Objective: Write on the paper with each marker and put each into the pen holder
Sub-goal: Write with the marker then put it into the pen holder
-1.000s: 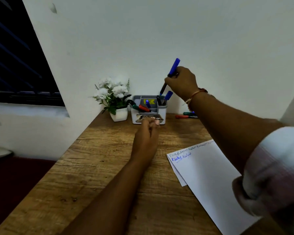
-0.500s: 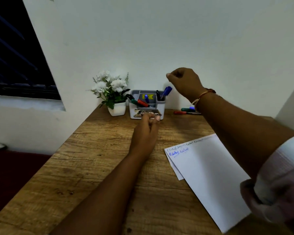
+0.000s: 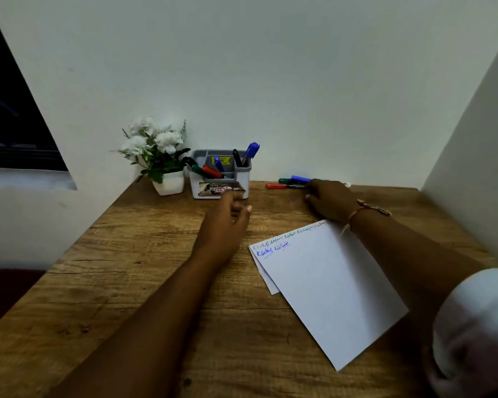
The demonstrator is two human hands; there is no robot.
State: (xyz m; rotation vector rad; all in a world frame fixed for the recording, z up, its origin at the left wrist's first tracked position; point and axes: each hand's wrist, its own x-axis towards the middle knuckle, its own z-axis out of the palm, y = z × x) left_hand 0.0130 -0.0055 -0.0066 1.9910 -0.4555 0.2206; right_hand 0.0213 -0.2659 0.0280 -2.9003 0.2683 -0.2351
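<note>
A wooden desk (image 3: 133, 282) with a rough brown grain fills the lower part of the view; its far edge touches a plain white wall (image 3: 270, 81), which is bare and evenly lit by a soft, cool light; on the right a second white wall (image 3: 477, 168) meets the desk at an angle; on the left there is a dark window (image 3: 9, 124) with horizontal bars, above a pale sill (image 3: 26, 180); under the sill the wall goes down to a dark reddish floor (image 3: 9, 291); a small white pot of white flowers (image 3: 156, 150) stands in the far left corner of the desk, near the wall.
</note>
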